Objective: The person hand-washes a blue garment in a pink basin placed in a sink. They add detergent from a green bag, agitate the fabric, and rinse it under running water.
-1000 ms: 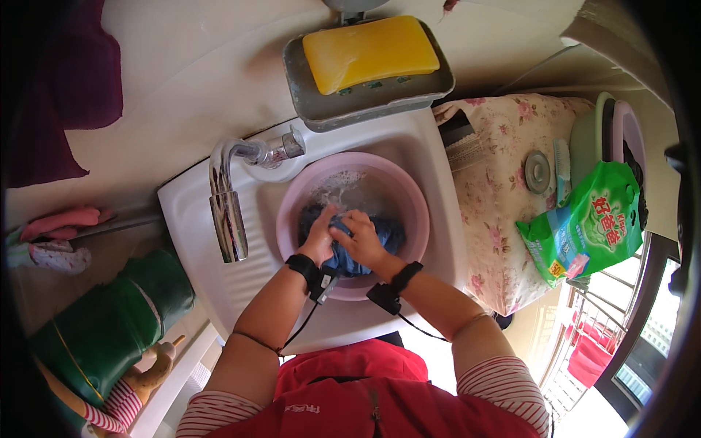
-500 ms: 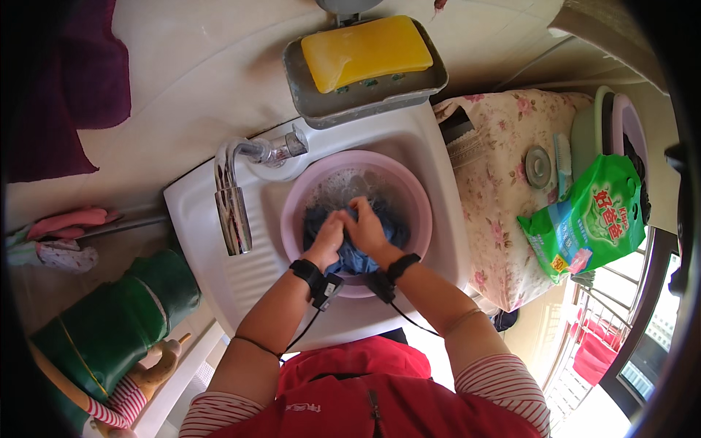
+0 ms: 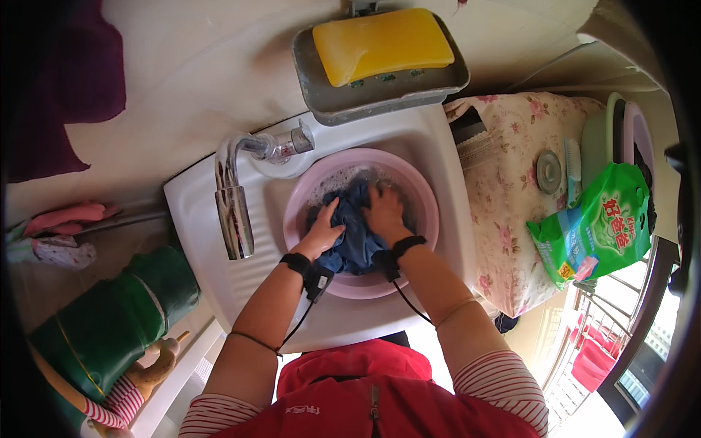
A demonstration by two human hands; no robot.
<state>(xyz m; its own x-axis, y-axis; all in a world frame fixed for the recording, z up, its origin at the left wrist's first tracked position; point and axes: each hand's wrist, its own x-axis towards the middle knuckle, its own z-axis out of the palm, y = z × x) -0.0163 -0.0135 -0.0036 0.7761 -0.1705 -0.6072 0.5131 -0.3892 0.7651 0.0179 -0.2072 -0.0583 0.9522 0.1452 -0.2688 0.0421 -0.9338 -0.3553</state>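
A pink plastic basin (image 3: 422, 191) stands in the white sink (image 3: 274, 292), with sudsy water along its far side. Bunched inside it lies a wet dark blue garment (image 3: 355, 237). My left hand (image 3: 321, 232) rests against the garment's left side, thumb apart from the fingers. On the garment's right side is my right hand (image 3: 385, 212), its fingers spread and the tips touching the cloth. Both hands look open, with the cloth between them. What kind of garment it is cannot be made out.
A chrome faucet (image 3: 235, 212) stands left of the basin. Beyond it, a grey dish (image 3: 380, 98) holds a yellow soap bar (image 3: 383, 47). At right, a flowered cloth (image 3: 504, 212) carries a brush (image 3: 573, 169), a round lid (image 3: 549, 172) and a green detergent bag (image 3: 602, 223).
My hands were close together over the garment; now they are apart on either side of it. The garment sits higher and shows more between them. The view has shifted slightly.
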